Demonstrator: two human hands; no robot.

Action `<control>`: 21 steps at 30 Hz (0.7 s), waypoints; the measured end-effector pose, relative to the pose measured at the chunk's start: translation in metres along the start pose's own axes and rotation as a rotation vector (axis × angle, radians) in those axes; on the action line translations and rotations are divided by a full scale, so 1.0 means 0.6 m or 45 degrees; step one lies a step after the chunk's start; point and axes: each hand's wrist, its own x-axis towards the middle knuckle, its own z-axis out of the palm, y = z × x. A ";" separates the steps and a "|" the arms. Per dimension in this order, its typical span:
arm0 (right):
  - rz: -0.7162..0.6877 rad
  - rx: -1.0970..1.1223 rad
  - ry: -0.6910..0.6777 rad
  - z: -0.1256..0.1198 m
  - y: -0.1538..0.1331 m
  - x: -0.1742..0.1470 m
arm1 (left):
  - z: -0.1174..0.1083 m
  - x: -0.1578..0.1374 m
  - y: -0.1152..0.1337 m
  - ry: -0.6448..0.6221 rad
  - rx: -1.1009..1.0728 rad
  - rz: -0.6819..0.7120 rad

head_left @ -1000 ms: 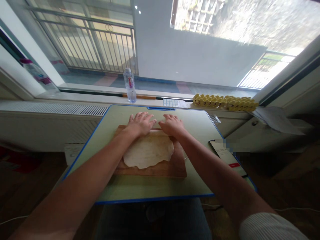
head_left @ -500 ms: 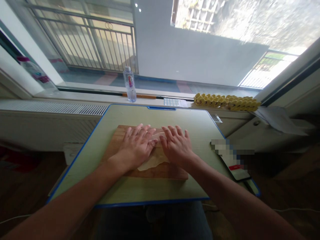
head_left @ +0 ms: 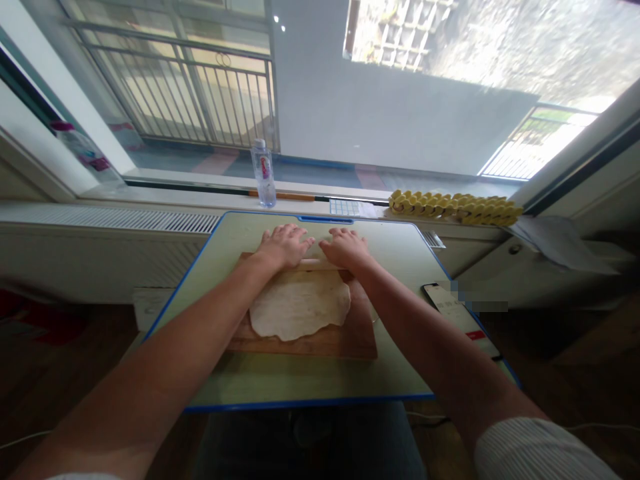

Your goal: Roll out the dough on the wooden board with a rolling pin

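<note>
On a wooden board [head_left: 320, 345] lies a thin, uneven sheet of dough [head_left: 300, 303]. Along its far edge runs a pale rolling pin [head_left: 313, 265], seen in the gap between my hands. My left hand [head_left: 285, 245] rests over the pin's left part, palm down, fingers stretched forward past it. Over the right part lies my right hand [head_left: 346, 247], also palm down with fingers reaching forward, not wrapped round the pin. Both ends of the pin are hidden by my hands and wrists.
The board sits on a small blue-edged table [head_left: 240, 390]. At its right edge lies a phone [head_left: 453, 313], partly blurred out. A clear bottle [head_left: 264, 175], a yellow egg-tray-like strip [head_left: 455, 208] and another bottle [head_left: 83, 148] stand along the window sill.
Both hands have moved forward, away from me, to the far edge of the board. More of the dough sheet now shows, and the rolling pin is visible between my hands.
</note>
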 end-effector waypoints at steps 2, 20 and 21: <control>-0.038 -0.018 -0.018 0.000 0.003 -0.023 | 0.001 -0.022 0.007 -0.035 -0.001 0.004; -0.277 -0.156 0.130 0.037 0.027 -0.322 | 0.052 -0.284 0.035 0.236 0.094 0.352; -0.264 -0.153 0.129 0.034 0.026 -0.310 | 0.049 -0.272 0.035 0.229 0.093 0.338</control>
